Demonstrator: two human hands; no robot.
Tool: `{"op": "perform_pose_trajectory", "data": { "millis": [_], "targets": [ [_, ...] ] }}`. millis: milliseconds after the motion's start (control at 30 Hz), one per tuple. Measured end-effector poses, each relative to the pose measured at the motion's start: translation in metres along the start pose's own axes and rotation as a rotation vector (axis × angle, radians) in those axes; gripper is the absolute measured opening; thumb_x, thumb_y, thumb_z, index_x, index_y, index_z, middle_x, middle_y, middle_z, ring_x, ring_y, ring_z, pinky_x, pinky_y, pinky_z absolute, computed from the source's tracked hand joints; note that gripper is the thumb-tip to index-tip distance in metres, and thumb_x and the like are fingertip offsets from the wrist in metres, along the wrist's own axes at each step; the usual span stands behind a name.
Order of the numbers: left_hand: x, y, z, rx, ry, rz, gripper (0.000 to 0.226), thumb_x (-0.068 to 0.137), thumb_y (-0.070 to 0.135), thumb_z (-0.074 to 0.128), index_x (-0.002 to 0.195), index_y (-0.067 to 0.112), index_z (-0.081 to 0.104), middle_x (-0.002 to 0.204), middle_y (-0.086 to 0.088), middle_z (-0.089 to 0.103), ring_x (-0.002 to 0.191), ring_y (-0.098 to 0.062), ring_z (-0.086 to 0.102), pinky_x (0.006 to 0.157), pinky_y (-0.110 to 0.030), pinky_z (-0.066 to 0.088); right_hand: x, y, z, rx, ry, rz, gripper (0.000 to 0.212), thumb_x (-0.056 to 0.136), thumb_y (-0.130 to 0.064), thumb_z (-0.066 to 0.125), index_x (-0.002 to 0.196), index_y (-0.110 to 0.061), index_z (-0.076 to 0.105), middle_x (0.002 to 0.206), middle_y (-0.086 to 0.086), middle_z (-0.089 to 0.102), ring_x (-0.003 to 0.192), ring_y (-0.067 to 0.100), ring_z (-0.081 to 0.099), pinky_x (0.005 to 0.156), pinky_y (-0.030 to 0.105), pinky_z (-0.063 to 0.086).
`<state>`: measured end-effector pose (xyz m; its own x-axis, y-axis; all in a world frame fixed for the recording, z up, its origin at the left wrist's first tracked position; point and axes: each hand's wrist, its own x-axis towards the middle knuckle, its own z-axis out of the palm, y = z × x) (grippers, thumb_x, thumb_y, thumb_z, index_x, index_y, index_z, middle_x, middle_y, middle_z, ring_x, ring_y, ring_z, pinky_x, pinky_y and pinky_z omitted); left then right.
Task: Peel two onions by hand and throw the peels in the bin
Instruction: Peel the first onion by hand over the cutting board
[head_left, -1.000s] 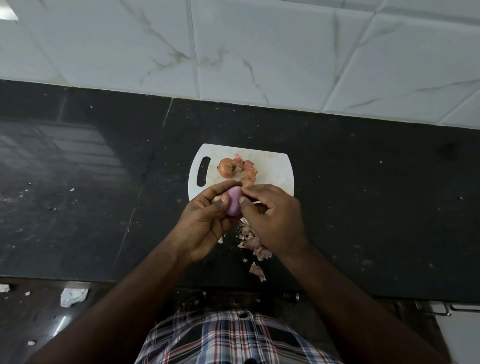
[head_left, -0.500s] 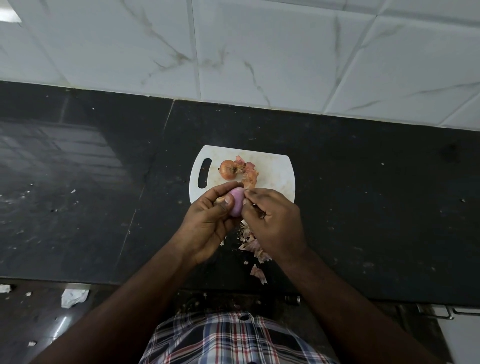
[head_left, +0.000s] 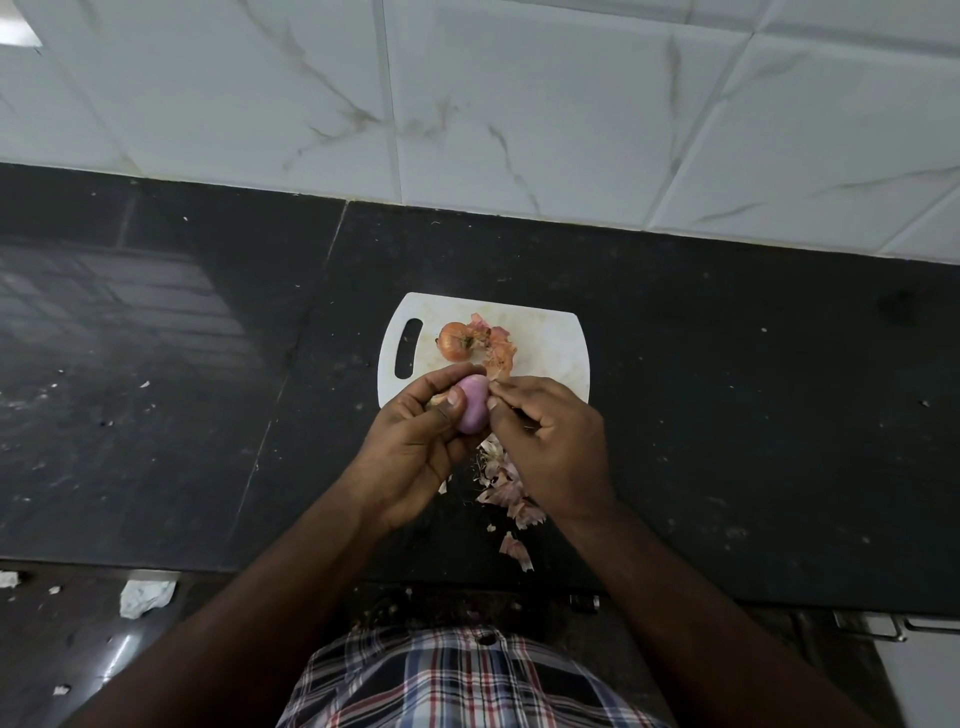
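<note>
The peeled onion (head_left: 471, 404), pale purple and smooth, is held above the near edge of the white cutting board (head_left: 550, 358). The left hand (head_left: 415, 447) grips it, fingers curled around its far side and the thumb pressed on its near face. The right hand (head_left: 550, 441) touches the right side of the onion, its thumb and forefinger pinched together at the skin near the top; what they pinch is too small to tell. A second onion (head_left: 456, 341), still in its orange skin, lies on the board near the handle slot. Loose peels (head_left: 496, 349) lie just beside it on the board. More peels (head_left: 511, 493) lie scattered on the dark desk (head_left: 753, 415) below the hands.
</note>
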<state>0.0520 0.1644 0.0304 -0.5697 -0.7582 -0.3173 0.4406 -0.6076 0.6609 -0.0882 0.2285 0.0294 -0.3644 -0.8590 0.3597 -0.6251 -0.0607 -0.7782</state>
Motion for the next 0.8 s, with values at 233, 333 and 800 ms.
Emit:
{"op": "perform_pose_trajectory", "data": {
  "millis": [233, 333, 800],
  "targets": [
    [0.002, -0.001, -0.006, -0.066, 0.02, -0.036, 0.035, 0.09, 0.013, 0.057, 0.124, 0.004, 0.062, 0.119, -0.016, 0.07, 0.105, -0.028, 0.07, 0.089, -0.039, 0.06, 0.007, 0.004, 0.001, 0.25, 0.005, 0.331, 0.021, 0.092, -0.019, 0.067, 0.111, -0.017, 0.075, 0.106, -0.005, 0.075, 0.096, 0.008, 0.071, 0.085, 0.04, 0.06],
    [0.003, -0.002, -0.007, -0.083, 0.023, -0.032, 0.036, 0.089, 0.013, 0.057, 0.124, 0.003, 0.06, 0.118, -0.018, 0.07, 0.103, -0.028, 0.07, 0.089, -0.04, 0.06, 0.002, 0.002, 0.0, 0.23, -0.07, 0.305, 0.023, 0.088, -0.02, 0.073, 0.111, -0.017, 0.075, 0.105, -0.007, 0.074, 0.098, 0.003, 0.069, 0.088, 0.029, 0.057],
    [0.004, 0.001, -0.009, 0.054, -0.033, 0.019, 0.042, 0.084, 0.007, 0.067, 0.124, 0.001, 0.06, 0.119, -0.017, 0.07, 0.106, -0.027, 0.069, 0.084, -0.034, 0.06, 0.006, -0.004, -0.003, 0.086, -0.033, 0.096, 0.019, 0.085, -0.007, 0.071, 0.099, -0.018, 0.077, 0.095, -0.005, 0.074, 0.091, 0.004, 0.069, 0.08, 0.024, 0.057]
  ]
}}
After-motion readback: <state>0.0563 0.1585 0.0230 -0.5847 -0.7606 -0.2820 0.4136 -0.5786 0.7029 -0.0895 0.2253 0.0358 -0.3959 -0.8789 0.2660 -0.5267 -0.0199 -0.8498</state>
